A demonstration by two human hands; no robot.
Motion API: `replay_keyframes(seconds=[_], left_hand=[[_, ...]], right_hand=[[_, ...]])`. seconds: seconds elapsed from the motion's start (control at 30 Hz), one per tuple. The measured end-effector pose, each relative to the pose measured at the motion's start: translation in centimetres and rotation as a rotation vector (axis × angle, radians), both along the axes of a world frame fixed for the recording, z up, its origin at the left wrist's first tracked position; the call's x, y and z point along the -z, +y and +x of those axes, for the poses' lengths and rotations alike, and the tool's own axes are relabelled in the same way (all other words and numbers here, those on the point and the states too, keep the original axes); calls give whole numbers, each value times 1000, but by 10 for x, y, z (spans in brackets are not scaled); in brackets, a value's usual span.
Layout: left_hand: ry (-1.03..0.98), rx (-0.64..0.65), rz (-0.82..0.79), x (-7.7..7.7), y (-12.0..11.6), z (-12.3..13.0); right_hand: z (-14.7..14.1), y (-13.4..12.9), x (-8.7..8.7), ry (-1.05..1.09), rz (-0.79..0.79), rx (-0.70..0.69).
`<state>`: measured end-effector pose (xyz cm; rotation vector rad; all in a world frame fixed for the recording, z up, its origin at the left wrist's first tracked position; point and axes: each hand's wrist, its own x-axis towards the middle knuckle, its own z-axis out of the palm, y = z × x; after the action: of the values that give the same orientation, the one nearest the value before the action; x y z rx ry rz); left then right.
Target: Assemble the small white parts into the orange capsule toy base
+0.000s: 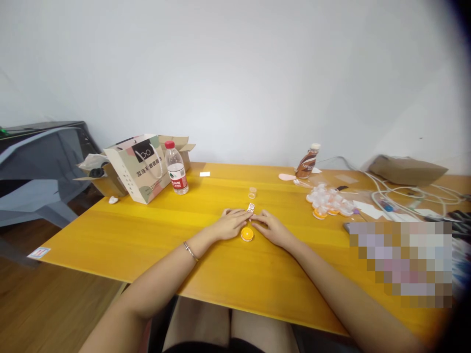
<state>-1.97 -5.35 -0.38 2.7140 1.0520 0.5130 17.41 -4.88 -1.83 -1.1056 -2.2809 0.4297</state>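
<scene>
At lower middle, the orange disc [247, 235] lies close, presumably for reach. My left hand [231, 224] and right hand [272, 228] meet just below centre at the patterned white piece [250, 207], perhaps steadying it; whether either grasps, I cannot tell. Beyond stands the clear cup [252, 193].

Paper bag [138, 179] just left of the water bottle [174, 159] bears "互连" and "超市", other characters unclear. Drink bottle [306, 163] well right of the water bottle reads "NESCAFÉ", blurred. Water bottle's red label [179, 182]: not fully legible.
</scene>
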Motion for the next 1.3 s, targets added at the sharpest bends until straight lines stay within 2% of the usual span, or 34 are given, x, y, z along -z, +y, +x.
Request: replay_keyframes(seconds=[0.17,0.4,0.6,0.93,1.1,1.3], left_hand=[[-73,-35,76,3,2,-3],[-210,-36,75,11,8,-6],[-216,-19,88,7,5,-6],[-345,-52,30,3,-1,-7],[-537,-61,-28,2,-1,-5],[-627,-24,-147,4,-2,-3]], right_hand=[[3,0,1,62,-54,6],[7,1,2,114,-63,63],[3,1,6,161,-45,124],[-1,-5,-1,222,-71,96],[-4,-8,-4,324,-153,59],[-7,-10,-4,489,-327,20]])
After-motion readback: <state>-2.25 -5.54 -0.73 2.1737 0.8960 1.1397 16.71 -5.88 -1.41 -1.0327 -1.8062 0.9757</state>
